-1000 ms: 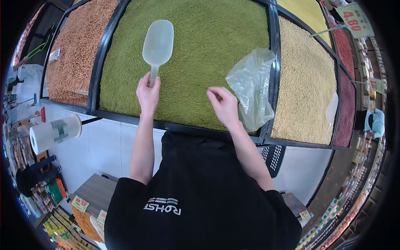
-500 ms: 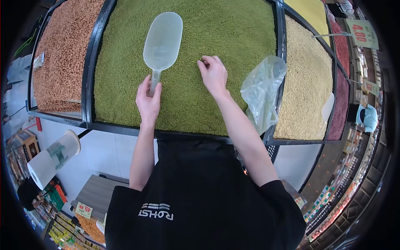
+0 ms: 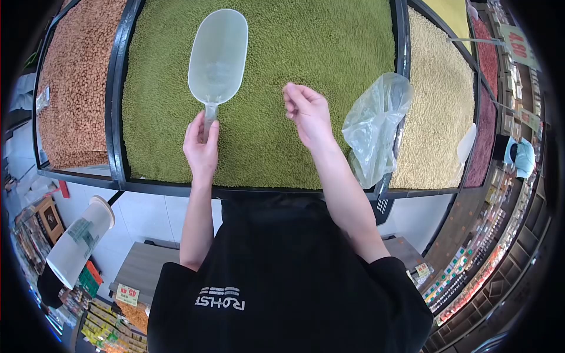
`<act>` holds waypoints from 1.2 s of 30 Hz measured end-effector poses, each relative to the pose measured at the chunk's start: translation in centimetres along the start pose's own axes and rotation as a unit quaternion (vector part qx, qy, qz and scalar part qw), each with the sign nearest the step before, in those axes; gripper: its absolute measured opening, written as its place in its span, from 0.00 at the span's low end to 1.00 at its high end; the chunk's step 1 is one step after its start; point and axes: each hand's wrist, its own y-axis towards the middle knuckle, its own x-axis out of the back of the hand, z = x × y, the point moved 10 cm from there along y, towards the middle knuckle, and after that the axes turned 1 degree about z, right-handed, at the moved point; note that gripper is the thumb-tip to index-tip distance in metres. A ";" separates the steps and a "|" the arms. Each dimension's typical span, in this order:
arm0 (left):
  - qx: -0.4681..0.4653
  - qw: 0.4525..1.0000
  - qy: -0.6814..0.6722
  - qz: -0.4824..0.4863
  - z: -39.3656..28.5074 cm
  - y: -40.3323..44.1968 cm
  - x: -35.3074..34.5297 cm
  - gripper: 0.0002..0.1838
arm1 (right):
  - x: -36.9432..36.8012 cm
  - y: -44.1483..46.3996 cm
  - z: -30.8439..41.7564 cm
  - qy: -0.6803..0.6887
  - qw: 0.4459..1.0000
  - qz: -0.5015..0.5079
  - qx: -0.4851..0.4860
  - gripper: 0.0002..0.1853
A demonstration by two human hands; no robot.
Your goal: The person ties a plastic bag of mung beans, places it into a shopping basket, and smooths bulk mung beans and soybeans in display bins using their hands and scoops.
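Note:
My left hand (image 3: 201, 150) is closed around the handle of a translucent plastic scoop (image 3: 218, 56). The scoop points away from me over a wide bin of small green mung beans (image 3: 259, 159), and no beans show in its bowl. Over the same beans, my right hand (image 3: 309, 115) is raised with thumb and fingertips pinched together. Whatever is between those fingertips, if anything, is too small to make out. Right of that hand, a crumpled clear plastic bag (image 3: 376, 132) lies on the beans and against the bin's right divider.
Dark dividers (image 3: 116, 97) separate the bins. Reddish-brown nuggets (image 3: 76, 88) fill the left bin, pale grains (image 3: 438, 106) the right one, with a white scoop (image 3: 466, 144) at its edge. A bag roll (image 3: 81, 241) sticks out at lower left. A price sign (image 3: 521, 47) stands upper right.
My right hand has turned and its fingertips have come together in a pinch. The scoop in my left hand has shifted slightly left in view, and the camera view has shifted a little.

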 end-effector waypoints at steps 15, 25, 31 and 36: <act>-0.014 0.999 0.040 0.000 -0.7 -0.1 -0.1 0.21 | -5.8 -9.5 4.5 0.269 0.925 0.267 0.019 0.14; -0.065 0.997 0.052 0.003 -0.8 -0.1 0.0 0.21 | -1.1 -8.3 -7.5 -0.210 0.963 0.170 -0.011 0.06; -0.044 0.998 0.045 -0.013 -1.1 -0.3 0.0 0.22 | -1.2 -6.8 -3.4 -0.179 0.974 0.088 0.104 0.15; -0.136 0.986 0.089 -0.034 -1.9 0.3 0.0 0.21 | -3.5 -10.2 5.1 -0.222 0.948 0.068 0.219 0.19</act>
